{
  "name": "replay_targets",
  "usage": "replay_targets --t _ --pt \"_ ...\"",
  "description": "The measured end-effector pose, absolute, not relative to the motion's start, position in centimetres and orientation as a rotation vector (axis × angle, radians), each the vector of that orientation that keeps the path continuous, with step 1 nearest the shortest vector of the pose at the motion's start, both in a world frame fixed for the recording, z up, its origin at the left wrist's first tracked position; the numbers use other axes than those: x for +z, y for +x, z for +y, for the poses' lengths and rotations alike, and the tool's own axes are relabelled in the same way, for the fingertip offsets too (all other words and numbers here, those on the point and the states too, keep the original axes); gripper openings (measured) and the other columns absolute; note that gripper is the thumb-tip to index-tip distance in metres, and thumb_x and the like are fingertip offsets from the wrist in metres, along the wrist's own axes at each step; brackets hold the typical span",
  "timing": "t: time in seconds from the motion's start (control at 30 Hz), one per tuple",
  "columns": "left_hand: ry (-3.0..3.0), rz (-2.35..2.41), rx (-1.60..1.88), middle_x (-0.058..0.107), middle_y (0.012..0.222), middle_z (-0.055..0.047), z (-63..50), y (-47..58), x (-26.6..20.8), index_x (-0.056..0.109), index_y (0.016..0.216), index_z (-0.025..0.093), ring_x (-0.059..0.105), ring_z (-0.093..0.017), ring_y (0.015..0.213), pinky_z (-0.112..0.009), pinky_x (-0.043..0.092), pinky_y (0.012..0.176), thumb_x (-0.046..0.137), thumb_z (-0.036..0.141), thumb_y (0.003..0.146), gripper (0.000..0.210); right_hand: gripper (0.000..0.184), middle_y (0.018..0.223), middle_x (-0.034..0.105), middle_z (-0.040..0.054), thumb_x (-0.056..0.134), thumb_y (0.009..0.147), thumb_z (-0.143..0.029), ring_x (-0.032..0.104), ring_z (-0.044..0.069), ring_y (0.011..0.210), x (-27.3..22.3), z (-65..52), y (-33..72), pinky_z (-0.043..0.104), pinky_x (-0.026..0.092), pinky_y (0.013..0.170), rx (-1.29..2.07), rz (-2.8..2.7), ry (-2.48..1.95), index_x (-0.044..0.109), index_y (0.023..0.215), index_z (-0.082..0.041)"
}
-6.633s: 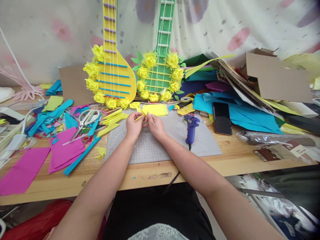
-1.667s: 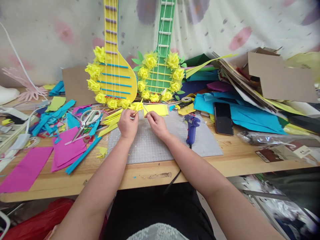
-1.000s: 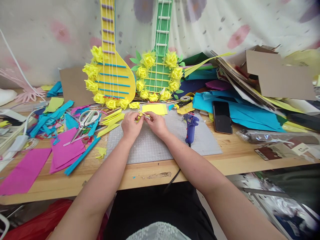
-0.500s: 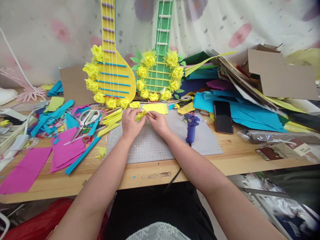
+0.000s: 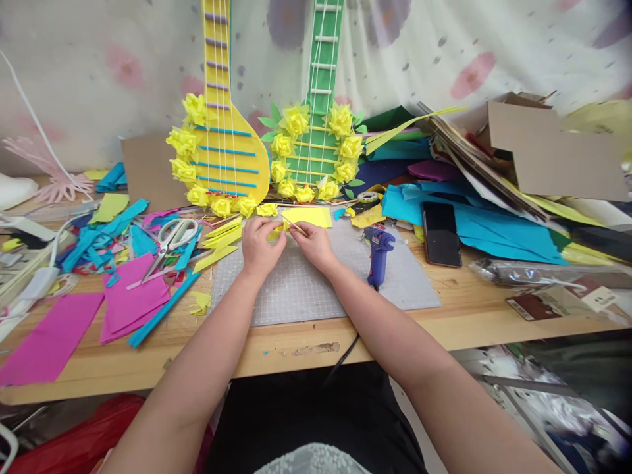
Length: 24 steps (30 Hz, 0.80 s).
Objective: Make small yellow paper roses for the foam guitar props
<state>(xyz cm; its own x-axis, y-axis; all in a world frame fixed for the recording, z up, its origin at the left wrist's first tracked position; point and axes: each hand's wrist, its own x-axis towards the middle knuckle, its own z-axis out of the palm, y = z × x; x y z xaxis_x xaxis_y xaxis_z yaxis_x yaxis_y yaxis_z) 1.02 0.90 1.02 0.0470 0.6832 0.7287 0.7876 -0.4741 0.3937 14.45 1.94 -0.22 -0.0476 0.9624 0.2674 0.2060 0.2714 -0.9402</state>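
As the left hand [image 5: 270, 234] pinches yellow paper [image 5: 285, 226] and the right hand [image 5: 303, 233] clasps a thin stick [image 5: 293, 224], meeting it between the two, curling seems the step. The next move looks to call for a light, steady roll.

My head camera looks forward and down at my left hand [image 5: 260, 248] and right hand [image 5: 315, 245], fairly near.

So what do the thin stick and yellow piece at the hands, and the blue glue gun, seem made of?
Thin stick: probably matte wood, from its pale tan, straight shaft.
Yellow piece: perhaps crepe paper or thin fabric; it looks soft and folded, mostly hidden by fingers.
Blue glue gun: likely hard plastic, smooth with a slight sheen and molded shape.
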Motion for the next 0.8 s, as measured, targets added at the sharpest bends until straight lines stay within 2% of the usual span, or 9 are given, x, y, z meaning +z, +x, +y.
replay_targets --t 0.13,0.27,0.4,0.5,0.6,0.63,0.7,0.8 --pt "-2.193 -1.572 -1.412 0.055 0.081 -0.005 0.9 1.0 1.0 0.066 0.084 0.020 0.052 -0.019 0.084 -0.034 0.041 0.079 0.055 0.021 0.070 0.017 0.020 0.080 0.065 0.0007 0.051 0.072 -0.030 0.055 0.012 0.068 -0.3 1.9 14.4 0.025 0.041 0.068 0.869 -1.510 -1.182 0.063 0.082 -0.017" --pt "-2.228 -1.557 -1.418 0.055 0.086 -0.006 0.6 1.3 1.3 0.063 0.089 0.020 0.051 -0.020 0.089 -0.035 0.039 0.083 0.058 0.026 0.068 0.023 0.020 0.067 0.059 -0.0022 0.051 0.069 -0.028 0.042 0.009 0.054 0.0 1.7 14.4 0.022 0.034 0.056 0.841 -1.543 -1.235 0.063 0.081 -0.017" --pt "-2.157 -1.583 -1.502 0.055 0.090 -0.006 0.3 1.3 1.6 0.055 0.099 0.018 0.050 -0.020 0.090 -0.036 0.038 0.085 0.061 0.022 0.063 0.037 0.016 0.060 0.050 -0.0042 0.050 0.069 -0.028 0.033 0.007 0.050 0.4 1.6 14.5 0.021 0.029 0.050 0.818 -1.469 -1.207 0.060 0.076 -0.017" --pt "-2.079 -1.675 -1.637 0.055 0.085 -0.005 0.0 1.5 1.6 0.053 0.093 0.017 0.049 -0.018 0.082 -0.034 0.038 0.082 0.061 0.020 0.062 0.032 0.014 0.058 0.045 -0.0047 0.048 0.070 -0.028 0.031 0.007 0.050 0.6 1.5 14.6 0.021 0.027 0.050 0.764 -1.415 -1.237 0.057 0.075 -0.018" --pt "-2.141 -1.871 -1.874 0.054 0.071 -0.001 -0.4 2.3 1.6 0.055 0.078 0.019 0.047 -0.012 0.065 -0.027 0.039 0.069 0.057 0.025 0.070 0.010 0.012 0.052 0.037 -0.0060 0.047 0.070 -0.027 0.031 0.008 0.049 0.7 1.3 14.7 0.021 0.027 0.050 0.698 -1.419 -1.323 0.055 0.074 -0.020" --pt "-2.198 -1.976 -1.992 0.053 0.065 0.000 -0.5 2.7 1.7 0.055 0.072 0.018 0.045 -0.010 0.059 -0.024 0.038 0.062 0.055 0.028 0.073 0.010 0.011 0.051 0.036 -0.0063 0.047 0.070 -0.027 0.032 0.009 0.049 0.7 1.3 14.8 0.021 0.027 0.050 0.673 -1.424 -1.345 0.055 0.074 -0.020" --pt "-2.329 -2.276 -2.304 0.049 0.054 0.001 -0.7 3.5 2.0 0.055 0.063 0.017 0.042 -0.008 0.048 -0.021 0.033 0.048 0.052 0.036 0.076 0.024 0.011 0.050 0.036 -0.0065 0.046 0.070 -0.026 0.034 0.009 0.049 0.7 1.3 14.9 0.021 0.028 0.051 0.622 -1.426 -1.378 0.054 0.075 -0.020" --pt "-2.112 -2.926 -2.966 0.050 0.053 -0.001 -0.8 4.2 2.9 0.057 0.064 0.013 0.041 -0.005 0.042 -0.017 0.025 0.036 0.043 0.043 0.081 0.038 0.011 0.053 0.043 -0.0056 0.043 0.071 -0.025 0.039 0.009 0.051 0.5 1.3 15.0 0.022 0.032 0.053 0.556 -1.430 -1.399 0.053 0.075 -0.020"
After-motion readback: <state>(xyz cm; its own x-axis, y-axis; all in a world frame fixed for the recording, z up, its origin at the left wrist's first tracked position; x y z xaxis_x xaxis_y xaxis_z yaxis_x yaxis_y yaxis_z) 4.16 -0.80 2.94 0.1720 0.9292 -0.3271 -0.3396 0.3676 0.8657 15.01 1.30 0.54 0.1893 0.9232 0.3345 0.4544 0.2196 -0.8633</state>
